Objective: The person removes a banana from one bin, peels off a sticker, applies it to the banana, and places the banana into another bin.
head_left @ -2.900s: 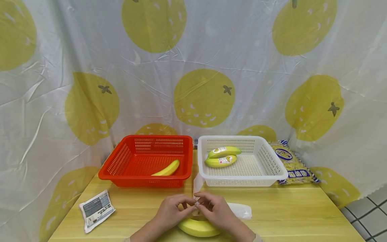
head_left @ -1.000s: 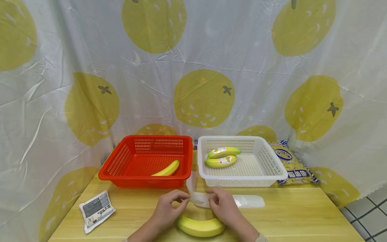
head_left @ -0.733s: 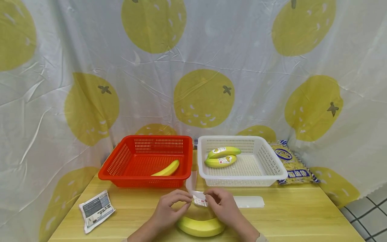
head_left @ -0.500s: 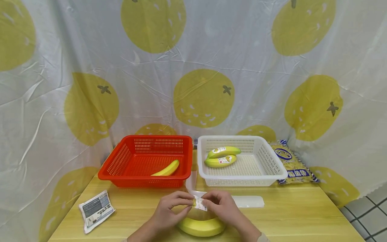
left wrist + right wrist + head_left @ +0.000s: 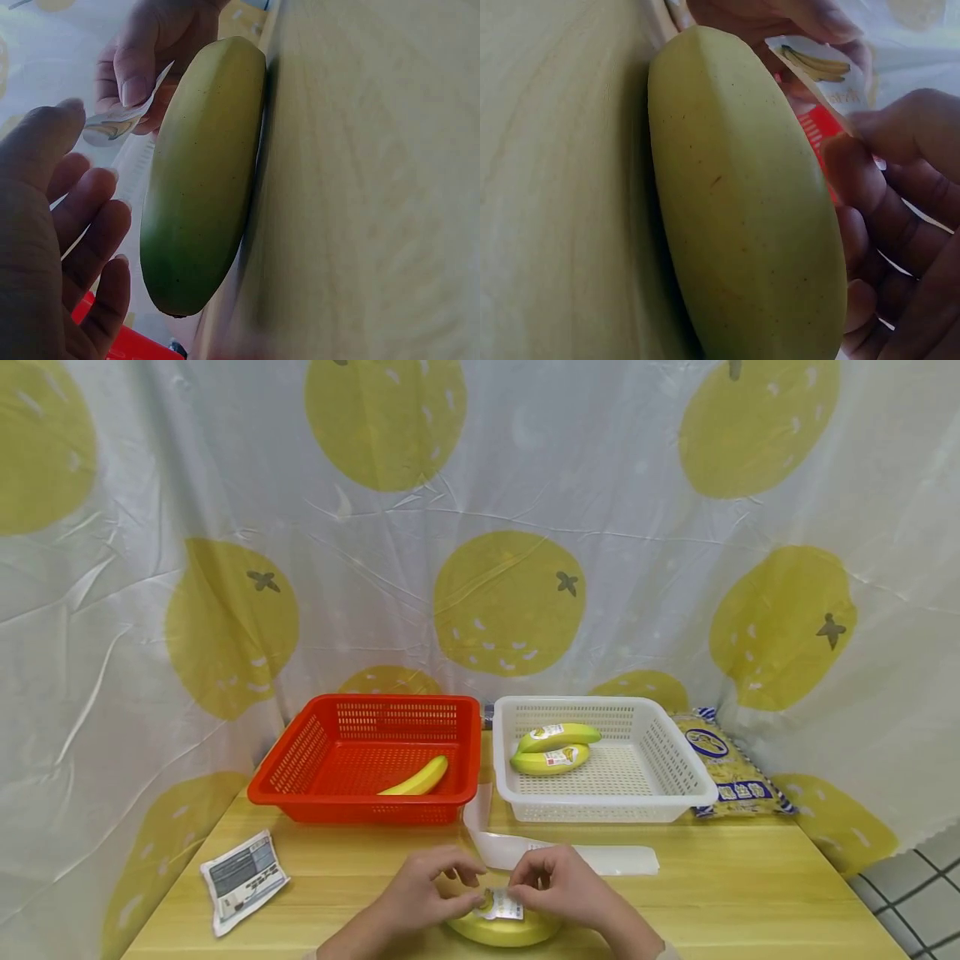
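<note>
Curved yellow banana [image 5: 510, 933] on pale wooden counter [image 5: 750, 893]; labelling step apparently being done.
White printed label [image 5: 506, 904] held just above it, pinched in R grip [image 5: 573, 893]; L grip [image 5: 427, 891] relaxed at label's edge; pressing flat prob. needed next.

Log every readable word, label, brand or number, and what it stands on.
"丝粉" on the pasta packet; preceding character blurred.
White pouch: print unreadable.
Held banana sticker: drawing shows, lettering unreadable.
Two banana stickers, white basket: too small.
Backing strip: marks too small.
</note>
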`<action>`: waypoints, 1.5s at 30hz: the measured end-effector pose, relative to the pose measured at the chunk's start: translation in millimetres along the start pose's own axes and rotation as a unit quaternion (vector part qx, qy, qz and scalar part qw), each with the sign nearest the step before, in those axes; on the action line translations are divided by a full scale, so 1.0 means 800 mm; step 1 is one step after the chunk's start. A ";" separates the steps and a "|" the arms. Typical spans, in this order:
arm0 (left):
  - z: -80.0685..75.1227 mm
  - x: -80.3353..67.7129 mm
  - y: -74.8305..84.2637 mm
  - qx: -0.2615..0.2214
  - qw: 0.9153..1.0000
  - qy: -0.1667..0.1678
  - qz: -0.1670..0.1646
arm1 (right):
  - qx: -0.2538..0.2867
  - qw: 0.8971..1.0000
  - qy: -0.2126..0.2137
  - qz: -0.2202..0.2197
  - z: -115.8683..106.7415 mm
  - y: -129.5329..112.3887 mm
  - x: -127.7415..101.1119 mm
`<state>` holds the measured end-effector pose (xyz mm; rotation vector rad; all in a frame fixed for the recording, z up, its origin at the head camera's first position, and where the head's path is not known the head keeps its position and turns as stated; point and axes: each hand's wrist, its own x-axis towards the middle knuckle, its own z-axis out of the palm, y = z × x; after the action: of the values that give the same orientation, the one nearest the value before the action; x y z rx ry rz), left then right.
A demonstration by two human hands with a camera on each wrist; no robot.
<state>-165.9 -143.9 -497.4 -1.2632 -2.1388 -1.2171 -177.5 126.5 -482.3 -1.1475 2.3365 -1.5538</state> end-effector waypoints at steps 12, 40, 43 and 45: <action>0.004 -0.002 0.003 -0.014 0.998 -0.065 0.016 | -0.078 0.991 -0.018 -0.104 0.005 0.000 -0.005; 0.003 -0.004 0.000 0.081 0.993 -0.088 -0.007 | -0.203 0.971 0.059 -0.112 0.011 0.008 0.000; 0.005 -0.003 -0.001 0.082 0.993 -0.081 -0.002 | -0.201 0.966 0.054 -0.150 0.011 0.008 0.001; 0.005 -0.003 0.000 0.080 0.994 -0.080 -0.004 | -0.200 0.962 0.048 -0.178 0.011 0.009 0.002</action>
<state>-164.6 -141.9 -501.1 -1.3226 -2.3037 -0.9534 -178.3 120.5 -492.0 -1.6980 2.7108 -1.2770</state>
